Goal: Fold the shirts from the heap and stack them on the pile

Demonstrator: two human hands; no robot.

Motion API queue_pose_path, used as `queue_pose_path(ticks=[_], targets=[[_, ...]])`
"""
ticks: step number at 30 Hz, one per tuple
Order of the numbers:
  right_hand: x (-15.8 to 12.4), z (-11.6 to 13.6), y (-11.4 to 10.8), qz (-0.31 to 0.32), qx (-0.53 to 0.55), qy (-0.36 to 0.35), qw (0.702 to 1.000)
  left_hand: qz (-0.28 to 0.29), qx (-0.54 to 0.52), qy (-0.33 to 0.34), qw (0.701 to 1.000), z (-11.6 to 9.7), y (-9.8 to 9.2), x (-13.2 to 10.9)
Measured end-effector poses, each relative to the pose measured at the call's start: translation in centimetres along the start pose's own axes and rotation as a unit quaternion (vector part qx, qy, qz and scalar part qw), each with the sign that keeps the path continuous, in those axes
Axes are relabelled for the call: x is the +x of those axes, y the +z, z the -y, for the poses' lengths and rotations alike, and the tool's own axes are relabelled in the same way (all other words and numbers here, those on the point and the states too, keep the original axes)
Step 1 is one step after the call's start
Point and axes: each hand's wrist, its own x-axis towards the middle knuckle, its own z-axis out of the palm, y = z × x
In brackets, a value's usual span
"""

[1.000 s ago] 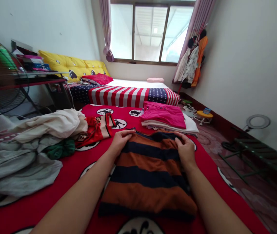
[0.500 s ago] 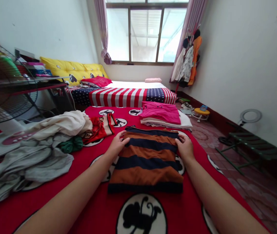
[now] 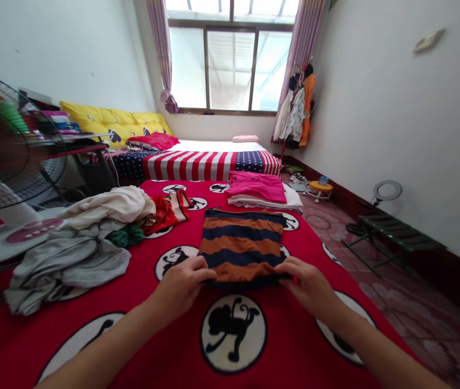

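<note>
A folded cloth with brown and navy stripes (image 3: pixel 243 240) lies on the red blanket (image 3: pixel 165 329) in front of me. My left hand (image 3: pixel 187 278) pinches its near left corner, and my right hand (image 3: pixel 305 278) pinches the near right corner. The near edge looks slightly raised between them. Behind it sits a folded pink garment (image 3: pixel 256 186) on top of white folded cloth (image 3: pixel 295 199).
To the left are a crumpled grey garment (image 3: pixel 72 259), a cream one (image 3: pixel 108 208), a green cloth (image 3: pixel 127 236) and a red-orange one (image 3: pixel 169 210). A fan (image 3: pixel 7 146) stands far left, a green folding bench (image 3: pixel 396 232) right.
Both hands have moved from the far corners of the striped cloth to its near corners and now grip them. The camera view has shifted slightly.
</note>
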Motion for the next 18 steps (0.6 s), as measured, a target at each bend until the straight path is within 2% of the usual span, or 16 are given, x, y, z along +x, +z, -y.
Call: queue_pose_path(ticks=[3,5,8,11,12,14,16,17,18], targets=[[-0.3,1.6,-2.0,0.013,-0.017,-0.025,0.999,0.019,0.003,0.044,0.999,-1.0,-2.3,-0.4],[-1.8,3.0,-2.3,0.077,-0.018,-0.026,0.997,0.070,-0.013,0.052,0.996,-2.0,-3.0,-1.7],[-4.6,4.3,-1.3,0.174,-0.012,0.009,0.985,0.166,-0.050,0.011,0.985,-3.4,-2.9,-3.9],[-5.3,3.6,-0.9,0.213,0.043,0.075,0.973,0.221,-0.108,-0.027,0.969,-3.4,-2.8,-3.8],[-4.6,2.8,-1.1,0.197,0.065,0.093,0.974,0.217,-0.125,-0.028,0.968,-3.0,-2.7,-2.9],[-2.3,0.5,-1.8,0.101,0.079,0.117,0.985,0.156,-0.138,-0.039,0.977,-1.6,-2.4,-0.1],[0.7,-2.3,-2.5,-0.051,0.060,0.147,0.986,0.036,-0.119,-0.083,0.989,0.4,-1.4,3.5],[2.1,-3.8,-2.6,-0.114,0.056,0.175,0.976,-0.024,-0.105,-0.107,0.988,1.4,-0.7,5.3],[3.4,-5.2,-2.5,-0.149,0.065,0.212,0.964,-0.072,-0.084,-0.137,0.984,2.5,0.0,7.0]])
